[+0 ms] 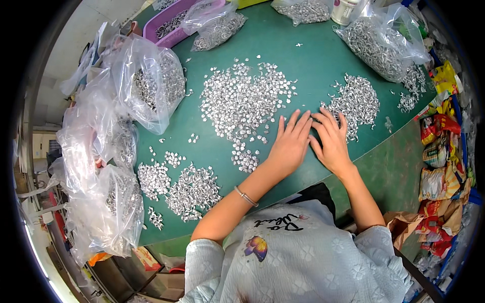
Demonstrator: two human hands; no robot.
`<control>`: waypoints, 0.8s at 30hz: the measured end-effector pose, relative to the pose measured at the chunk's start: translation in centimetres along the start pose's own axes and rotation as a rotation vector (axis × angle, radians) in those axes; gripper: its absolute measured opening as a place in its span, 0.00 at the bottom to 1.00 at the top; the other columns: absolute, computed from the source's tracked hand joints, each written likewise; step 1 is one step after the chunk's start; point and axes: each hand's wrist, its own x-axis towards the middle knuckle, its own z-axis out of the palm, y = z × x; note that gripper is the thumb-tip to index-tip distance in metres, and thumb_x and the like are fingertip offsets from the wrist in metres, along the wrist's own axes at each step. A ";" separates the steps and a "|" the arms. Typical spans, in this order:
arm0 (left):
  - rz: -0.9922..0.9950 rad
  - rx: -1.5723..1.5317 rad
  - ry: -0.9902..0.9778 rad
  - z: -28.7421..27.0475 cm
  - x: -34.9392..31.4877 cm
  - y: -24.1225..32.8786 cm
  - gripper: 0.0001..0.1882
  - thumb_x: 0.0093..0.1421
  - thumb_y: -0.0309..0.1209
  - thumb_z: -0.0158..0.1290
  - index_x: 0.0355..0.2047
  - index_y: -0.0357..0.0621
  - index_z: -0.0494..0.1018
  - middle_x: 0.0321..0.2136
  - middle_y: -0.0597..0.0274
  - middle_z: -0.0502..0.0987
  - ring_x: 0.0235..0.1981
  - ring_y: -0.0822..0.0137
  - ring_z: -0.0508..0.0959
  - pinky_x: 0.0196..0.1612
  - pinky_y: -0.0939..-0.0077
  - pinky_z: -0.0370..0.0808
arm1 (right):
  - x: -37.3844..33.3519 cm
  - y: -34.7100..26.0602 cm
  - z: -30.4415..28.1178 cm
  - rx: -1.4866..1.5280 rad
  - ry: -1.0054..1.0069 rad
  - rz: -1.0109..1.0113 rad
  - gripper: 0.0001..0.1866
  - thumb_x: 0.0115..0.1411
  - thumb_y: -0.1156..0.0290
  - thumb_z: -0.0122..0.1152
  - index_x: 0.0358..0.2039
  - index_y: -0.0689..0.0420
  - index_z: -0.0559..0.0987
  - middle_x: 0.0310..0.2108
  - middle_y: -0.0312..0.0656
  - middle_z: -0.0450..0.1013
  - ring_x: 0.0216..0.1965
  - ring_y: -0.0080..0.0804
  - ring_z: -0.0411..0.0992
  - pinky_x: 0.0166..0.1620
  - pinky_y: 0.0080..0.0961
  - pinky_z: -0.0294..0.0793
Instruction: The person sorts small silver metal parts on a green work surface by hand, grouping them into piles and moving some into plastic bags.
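Both hands lie flat on the green table, side by side, near the middle of the frame. The left hand has its fingers stretched out and close together, pointing up and a little right. The right hand is flat too, with fingers a bit spread, pointing up and a little left. Neither hand pinches anything; the palms press down on the table.

The fingertips sit between two heaps of small shiny metal pieces. The big heap is just left of the left hand, in the upper middle. The smaller heap touches the right fingertips, right of center. The hands look placed there so each can slide pieces from its own side.

The heaps are round blobs, so they have no clear long side. The tiny pieces point every which way; each one is too small to tell.

More little heaps lie at the lower left. Clear bags full of the same pieces line the left edge and top right. A purple tray sits at the top.
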 end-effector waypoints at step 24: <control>-0.153 -0.047 0.081 -2.8 -7.1 -0.5 0.17 0.53 0.20 0.56 0.44 0.34 0.70 0.48 0.47 0.68 0.55 0.45 0.67 0.60 0.48 0.62 | 1.4 1.8 0.5 -0.208 0.104 0.028 0.08 0.54 0.74 0.62 0.35 0.57 0.73 0.47 0.42 0.69 0.58 0.44 0.64 0.60 0.50 0.55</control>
